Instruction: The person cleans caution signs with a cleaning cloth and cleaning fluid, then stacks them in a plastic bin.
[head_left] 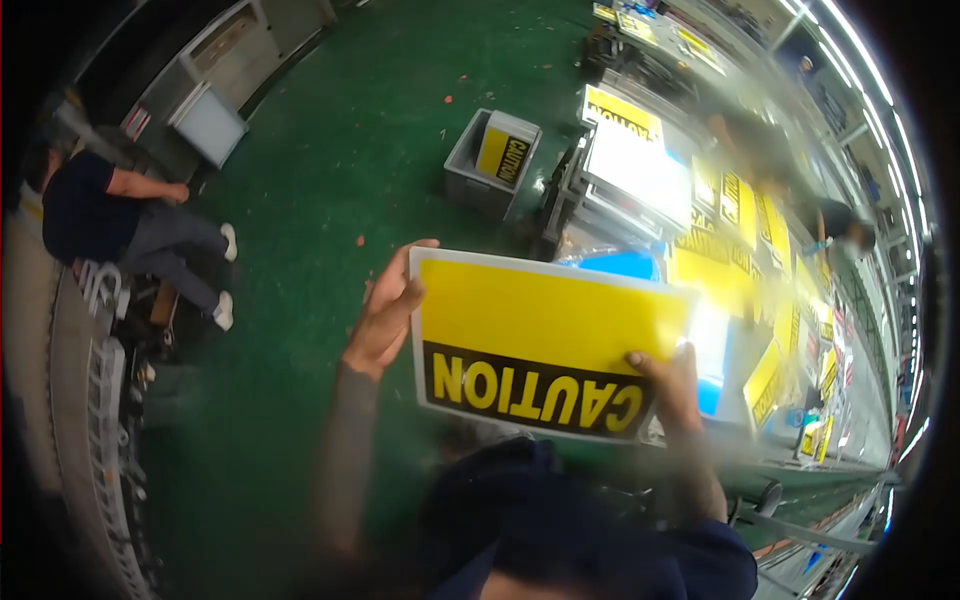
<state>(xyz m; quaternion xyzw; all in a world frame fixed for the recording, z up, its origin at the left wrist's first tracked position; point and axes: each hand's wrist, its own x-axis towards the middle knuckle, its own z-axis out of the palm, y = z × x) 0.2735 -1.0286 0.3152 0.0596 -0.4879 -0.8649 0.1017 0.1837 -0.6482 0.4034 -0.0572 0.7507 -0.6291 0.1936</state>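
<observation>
A yellow and black CAUTION sign point(550, 325) with a pale border is held up between my hands, its lettering upside down from here. My left hand point(383, 315) grips the left edge, thumb on the front face and the other fingers behind it. At the right end, my right hand point(675, 385) pinches the lower corner with its thumb on the printed face. Part of that grip is blurred. Behind the sign's right end lies a worktable with a blue sheet point(625, 265) and many more yellow signs point(710, 262).
A grey bin point(470, 183) on the green floor point(330, 130) holds another CAUTION sign point(502, 155). A stack of white panels point(637, 172) stands at the table's near end. On the left, a person in dark clothes point(90, 215) sits beside machinery. Another person point(845, 228) is blurred across the table.
</observation>
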